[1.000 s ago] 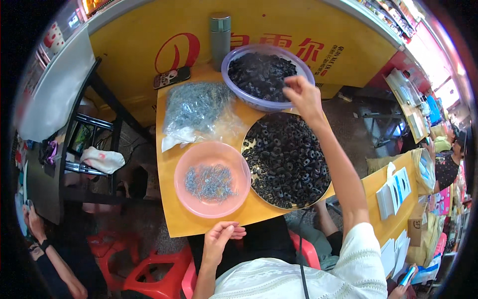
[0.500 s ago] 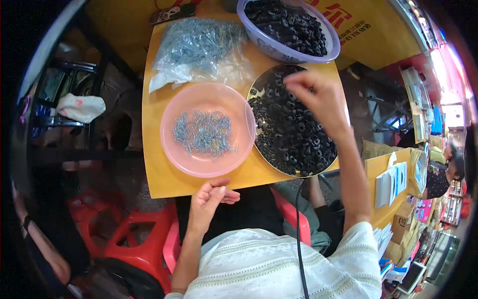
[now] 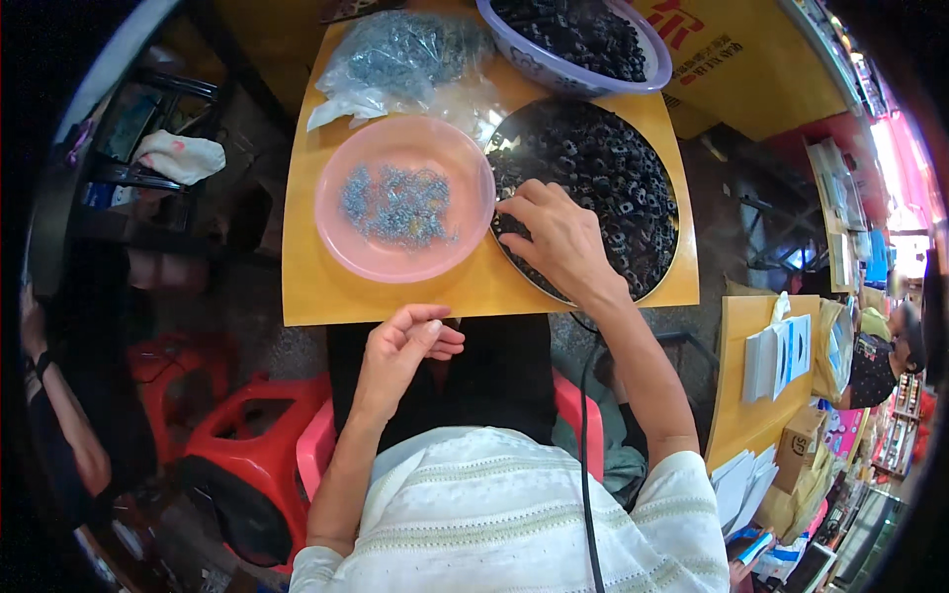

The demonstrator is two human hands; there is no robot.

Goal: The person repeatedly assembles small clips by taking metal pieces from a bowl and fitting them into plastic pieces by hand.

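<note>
Right hand [image 3: 561, 239] has drawn nearer, half-curled at the black parts [image 3: 633, 178], grip unclear.

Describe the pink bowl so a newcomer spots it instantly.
Find the yellow table, then the round tray near its right edge. Immediately left of that tray, at the table's near side, sits the pink bowl. Unlike the tray and the purple basin, which hold black pieces, it holds small silvery pieces.

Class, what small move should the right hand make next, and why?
Perhaps pinch one of the small black pieces in the round, gold-rimmed tray: the bare right hand is curled over the tray's left side, though whether it already grips one cannot be seen.
</note>
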